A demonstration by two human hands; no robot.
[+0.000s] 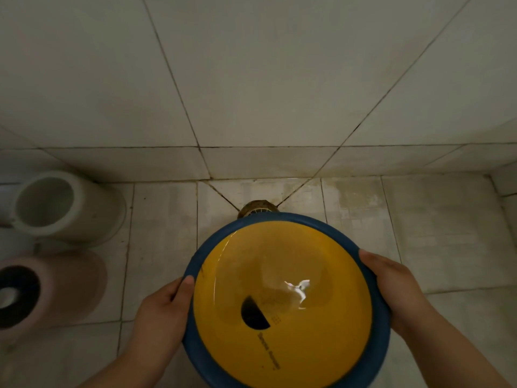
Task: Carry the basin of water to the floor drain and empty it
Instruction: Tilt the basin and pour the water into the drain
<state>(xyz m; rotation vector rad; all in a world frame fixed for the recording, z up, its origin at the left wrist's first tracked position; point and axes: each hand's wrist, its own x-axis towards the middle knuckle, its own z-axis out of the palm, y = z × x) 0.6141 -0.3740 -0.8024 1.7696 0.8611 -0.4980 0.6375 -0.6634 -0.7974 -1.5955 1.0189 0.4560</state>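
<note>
A round basin (282, 219) with a blue rim and yellow inside fills the lower middle of the head view. Clear water lies in it, level, with a bright glint near the centre. My left hand (161, 312) grips the rim on the left side, thumb over the edge. My right hand (391, 287) grips the rim on the right side. The floor drain (258, 207), a round grated opening with a stained collar, shows just past the basin's far rim, close to the wall.
A white cylindrical container (65, 204) stands at the left by the wall. A pinkish container (50, 289) with a dark ring inside stands in front of it. Tiled wall rises behind the drain. Wet, stained floor tiles (436, 233) spread to the right.
</note>
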